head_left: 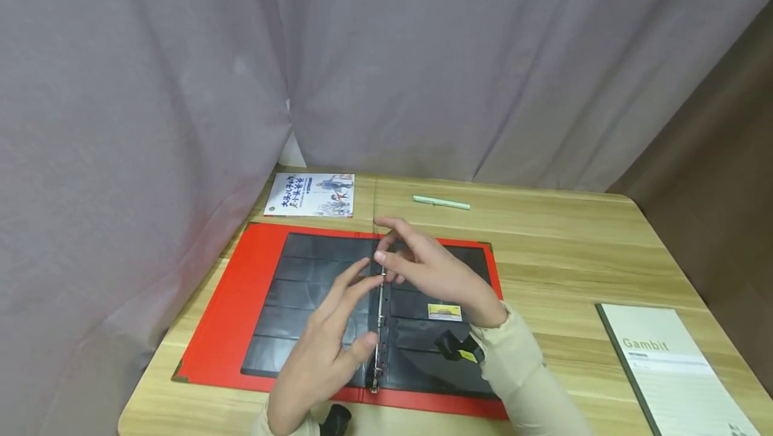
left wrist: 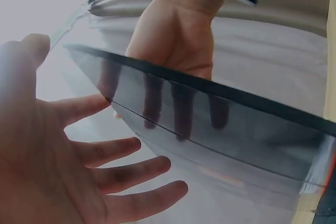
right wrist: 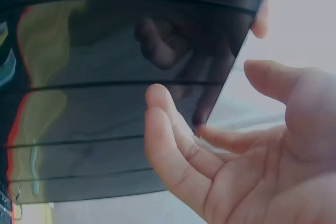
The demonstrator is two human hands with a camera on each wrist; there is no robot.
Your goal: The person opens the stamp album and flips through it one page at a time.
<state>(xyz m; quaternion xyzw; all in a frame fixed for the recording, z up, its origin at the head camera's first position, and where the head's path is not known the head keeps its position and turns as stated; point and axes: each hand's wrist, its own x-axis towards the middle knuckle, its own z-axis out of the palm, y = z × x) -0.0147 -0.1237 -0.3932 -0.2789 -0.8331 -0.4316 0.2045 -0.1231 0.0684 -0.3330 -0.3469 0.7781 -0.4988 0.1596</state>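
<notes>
A red ring binder [head_left: 226,302] lies spread on the table, with black pocket pages on both sides of its metal rings [head_left: 380,329]. One dark see-through pocket page [left wrist: 257,129] stands up from the rings, nearly edge-on in the head view. My left hand [head_left: 326,349] is on its left side, fingers spread, the index fingertip right at the page's edge in the left wrist view. On the other side is my right hand [head_left: 431,268], fingers gently bent and thumb apart, fingertips close to the page. A small yellow-and-white card [head_left: 444,312] sits in a right-hand pocket.
Behind the binder lie a white picture booklet [head_left: 310,194] at the left and a pale green pen [head_left: 441,202]. A notebook marked Gambit [head_left: 670,362] is at the table's right. Grey curtains [head_left: 392,67] hang along the back and left.
</notes>
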